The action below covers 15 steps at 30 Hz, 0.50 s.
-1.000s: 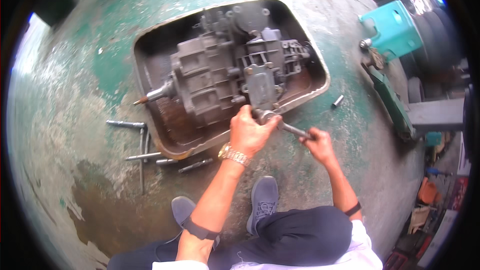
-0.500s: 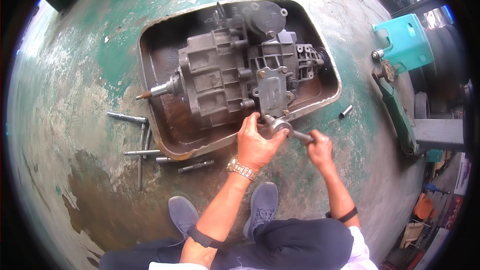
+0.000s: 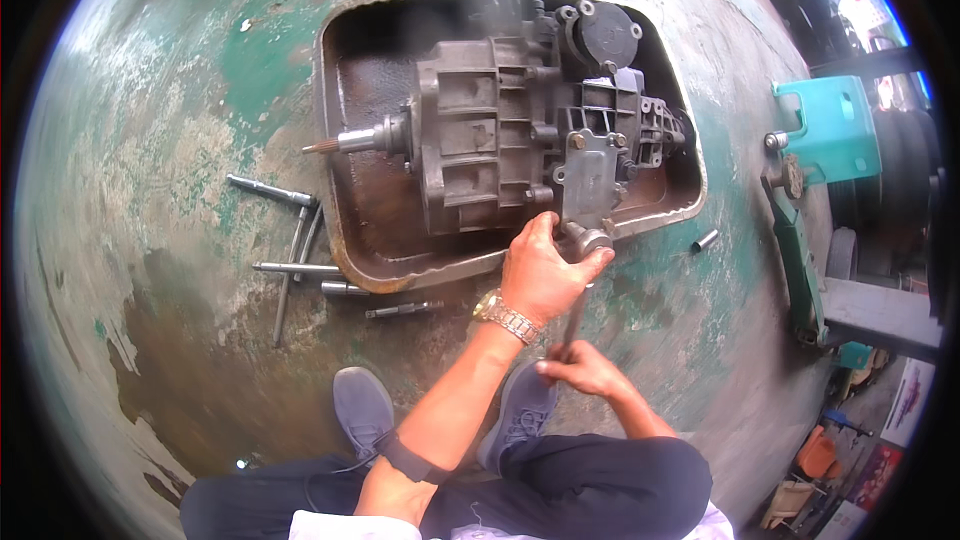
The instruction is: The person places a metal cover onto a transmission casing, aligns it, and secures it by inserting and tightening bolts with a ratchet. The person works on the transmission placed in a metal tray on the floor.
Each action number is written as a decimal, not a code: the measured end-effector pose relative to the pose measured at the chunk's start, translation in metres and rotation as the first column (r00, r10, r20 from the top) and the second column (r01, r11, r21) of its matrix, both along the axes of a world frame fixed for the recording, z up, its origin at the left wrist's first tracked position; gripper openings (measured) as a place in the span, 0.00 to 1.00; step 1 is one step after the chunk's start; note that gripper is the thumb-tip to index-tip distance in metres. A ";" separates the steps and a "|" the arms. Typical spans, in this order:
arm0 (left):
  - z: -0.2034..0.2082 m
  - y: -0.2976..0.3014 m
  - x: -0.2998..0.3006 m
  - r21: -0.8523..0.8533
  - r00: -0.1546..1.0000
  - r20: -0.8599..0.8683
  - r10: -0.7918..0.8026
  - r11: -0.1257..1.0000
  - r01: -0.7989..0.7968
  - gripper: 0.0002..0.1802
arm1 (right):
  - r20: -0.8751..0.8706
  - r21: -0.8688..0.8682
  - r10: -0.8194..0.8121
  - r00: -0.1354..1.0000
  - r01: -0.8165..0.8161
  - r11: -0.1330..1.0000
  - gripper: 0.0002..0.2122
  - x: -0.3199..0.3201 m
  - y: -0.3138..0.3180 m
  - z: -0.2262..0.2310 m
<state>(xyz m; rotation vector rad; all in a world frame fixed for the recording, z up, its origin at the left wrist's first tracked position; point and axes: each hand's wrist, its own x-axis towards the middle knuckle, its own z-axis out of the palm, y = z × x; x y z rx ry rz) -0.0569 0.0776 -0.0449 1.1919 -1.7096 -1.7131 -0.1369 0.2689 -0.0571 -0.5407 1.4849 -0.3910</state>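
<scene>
"Grey metal fills the centre of our view: what do we identify there?"

"We see a gearbox (image 3: 480, 120) lying in a shallow brown tray (image 3: 375, 210) on the floor (image 3: 200, 240). Its splined shaft (image 3: 365, 139) points left, the tip crossing the tray's left rim; a flat cover plate (image 3: 590, 180) faces up on its right half."

"How do we describe each grip?"

"Our left hand (image 3: 545, 278) is clasped about the head of a ratchet wrench (image 3: 590, 240), at the plate's near end. Our right hand (image 3: 590, 370) is curled round the wrench's handle, near one of our shoes (image 3: 360, 405)."

"And the surroundings?"

"We note several steel tools (image 3: 295, 268), some crossing, beside the tray's lower left corner. Outside its lower right corner lies a short metal cylinder (image 3: 706, 240); farther right stands a turquoise stool (image 3: 835, 130)."
</scene>
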 end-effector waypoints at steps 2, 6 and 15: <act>-0.003 0.008 -0.002 -0.120 0.996 -0.017 0.090 0.988 -0.092 0.37 | -0.415 0.093 -0.147 0.898 0.202 0.975 0.10 -0.038 0.002 0.014; -0.006 0.018 -0.004 -0.060 0.992 -0.048 0.112 0.992 -0.115 0.45 | -0.938 -0.329 -0.282 0.203 -0.259 0.908 0.05 -0.131 -0.041 0.057; -0.004 0.019 -0.002 -0.079 0.990 -0.065 0.121 0.989 -0.126 0.45 | -0.929 -0.274 -0.368 -0.039 -0.594 0.756 0.10 -0.164 -0.123 0.069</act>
